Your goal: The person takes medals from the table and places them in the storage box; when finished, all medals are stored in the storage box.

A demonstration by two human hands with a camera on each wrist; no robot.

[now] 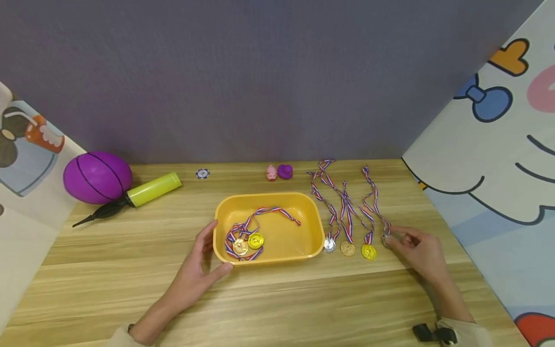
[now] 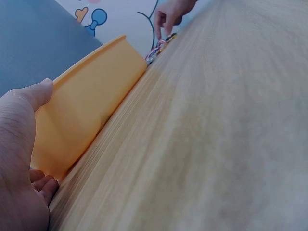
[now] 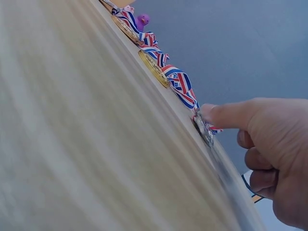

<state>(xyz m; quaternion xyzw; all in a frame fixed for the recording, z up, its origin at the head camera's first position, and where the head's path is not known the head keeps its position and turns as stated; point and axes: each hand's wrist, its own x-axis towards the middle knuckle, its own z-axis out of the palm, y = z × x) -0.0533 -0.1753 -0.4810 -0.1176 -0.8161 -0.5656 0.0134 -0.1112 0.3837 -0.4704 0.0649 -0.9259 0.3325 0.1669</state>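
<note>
the fingers [image 3: 219, 115] of the right hand [image 1: 418, 253] pinch the silver medal [image 1: 386, 239] at the right end of the row on the bench [image 1: 303, 308]. the left hand [image 1: 197, 270] cups the near left corner of the yellow tray [image 1: 310, 205], thumb and fingers around its wall. two gold medals already lie in the tray; four are left outside: the pinched one, two gold, one silver. judging by that, a third is done. beyond: one purple ball [image 1: 97, 177], one pump [image 1: 138, 195], two small toys.
</note>
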